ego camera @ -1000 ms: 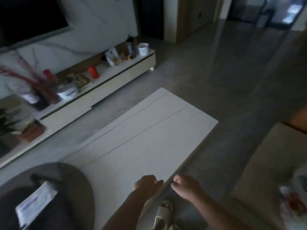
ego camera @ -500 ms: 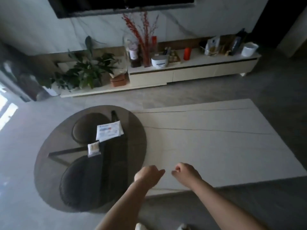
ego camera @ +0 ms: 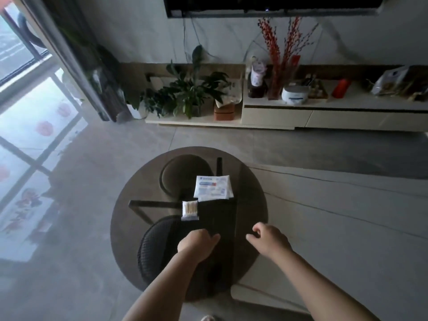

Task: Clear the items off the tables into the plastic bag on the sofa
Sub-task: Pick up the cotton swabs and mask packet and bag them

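Empty, curled left hand (ego camera: 198, 245) hovers nearest the cotton-swab packet (ego camera: 190, 210), lengthwise just beyond it on the round glass table (ego camera: 129, 228); right hand (ego camera: 269, 240) loosely open.

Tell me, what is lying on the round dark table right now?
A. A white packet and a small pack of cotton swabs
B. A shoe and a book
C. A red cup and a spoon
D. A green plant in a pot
A: the round glass table holds a white packet with blue and red print, and just below its left corner a small clear pack of cotton swabs; neither hand touches them.
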Available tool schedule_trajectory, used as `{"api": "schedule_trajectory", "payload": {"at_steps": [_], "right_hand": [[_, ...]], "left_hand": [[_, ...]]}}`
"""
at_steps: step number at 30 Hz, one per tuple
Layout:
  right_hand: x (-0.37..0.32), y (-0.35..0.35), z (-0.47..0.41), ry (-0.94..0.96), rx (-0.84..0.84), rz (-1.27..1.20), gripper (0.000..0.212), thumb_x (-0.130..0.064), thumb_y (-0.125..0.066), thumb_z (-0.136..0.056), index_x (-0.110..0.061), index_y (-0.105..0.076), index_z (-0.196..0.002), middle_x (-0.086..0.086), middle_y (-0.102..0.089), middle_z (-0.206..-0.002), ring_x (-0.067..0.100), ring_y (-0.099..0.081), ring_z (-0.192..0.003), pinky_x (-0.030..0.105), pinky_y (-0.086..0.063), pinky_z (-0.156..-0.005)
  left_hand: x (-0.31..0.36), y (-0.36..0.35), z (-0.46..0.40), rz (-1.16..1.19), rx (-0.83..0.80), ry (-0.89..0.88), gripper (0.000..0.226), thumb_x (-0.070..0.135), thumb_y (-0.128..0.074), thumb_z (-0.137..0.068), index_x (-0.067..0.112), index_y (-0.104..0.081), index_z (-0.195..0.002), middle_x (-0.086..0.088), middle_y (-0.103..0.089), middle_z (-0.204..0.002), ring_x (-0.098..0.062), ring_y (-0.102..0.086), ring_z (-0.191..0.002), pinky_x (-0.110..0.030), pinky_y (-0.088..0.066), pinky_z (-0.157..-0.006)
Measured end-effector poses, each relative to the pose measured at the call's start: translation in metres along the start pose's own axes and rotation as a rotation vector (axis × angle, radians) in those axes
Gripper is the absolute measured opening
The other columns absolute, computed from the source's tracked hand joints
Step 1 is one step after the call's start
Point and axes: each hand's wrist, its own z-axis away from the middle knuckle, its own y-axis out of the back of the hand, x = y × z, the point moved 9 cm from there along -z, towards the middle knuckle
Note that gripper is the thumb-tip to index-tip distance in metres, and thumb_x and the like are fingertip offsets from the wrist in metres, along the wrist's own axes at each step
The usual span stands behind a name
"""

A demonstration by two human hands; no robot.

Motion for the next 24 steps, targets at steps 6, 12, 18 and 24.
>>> {"api": "schedule_trajectory", "payload": {"at_steps": [6,12,18,24], "right_hand": [[-0.042,-0.006,-0.056,0.089,-0.016,0.073,0.047,-0.047,-0.05,-0.089,-0.021,-0.048,-0.128,0.001,-0.052,-0.129,0.02,-0.051,-0.117,0.031,-0.042,-0.092],[-0.054,-0.033,-0.131,0.145,-0.09,0.143,0.052,-0.047,-0.054,-0.087,-0.022,-0.045,-0.132,0.003,-0.05,-0.133,0.021,-0.049,-0.121,0.034,-0.044,-0.098],[-0.053,-0.067,-0.205,0.154,-0.126,0.211,0.056,-0.046,-0.055,-0.087,-0.024,-0.04,-0.136,0.002,-0.046,-0.137,0.021,-0.046,-0.124,0.036,-0.043,-0.099],[-0.059,-0.106,-0.267,0.189,-0.141,0.289,0.057,-0.043,-0.055,-0.087,-0.026,-0.035,-0.138,0.001,-0.038,-0.143,0.022,-0.039,-0.13,0.038,-0.04,-0.102]], "left_hand": [[-0.03,0.02,-0.046,0.115,0.016,0.083,0.05,0.057,-0.041,-0.088,0.018,-0.067,-0.106,-0.005,-0.068,-0.111,-0.025,-0.062,-0.105,-0.035,-0.05,-0.09],[-0.03,0.012,-0.108,0.159,0.075,0.116,0.044,0.054,-0.043,-0.09,0.02,-0.067,-0.103,-0.004,-0.068,-0.107,-0.024,-0.063,-0.101,-0.037,-0.052,-0.087],[-0.033,-0.009,-0.178,0.17,0.117,0.145,0.05,0.058,-0.048,-0.085,0.024,-0.059,-0.12,-0.002,-0.055,-0.125,-0.024,-0.051,-0.117,-0.039,-0.048,-0.094],[-0.07,-0.021,-0.242,0.137,0.168,0.221,0.055,0.052,-0.05,-0.088,0.024,-0.044,-0.135,-0.001,-0.043,-0.137,-0.023,-0.036,-0.129,-0.038,-0.044,-0.098]]}}
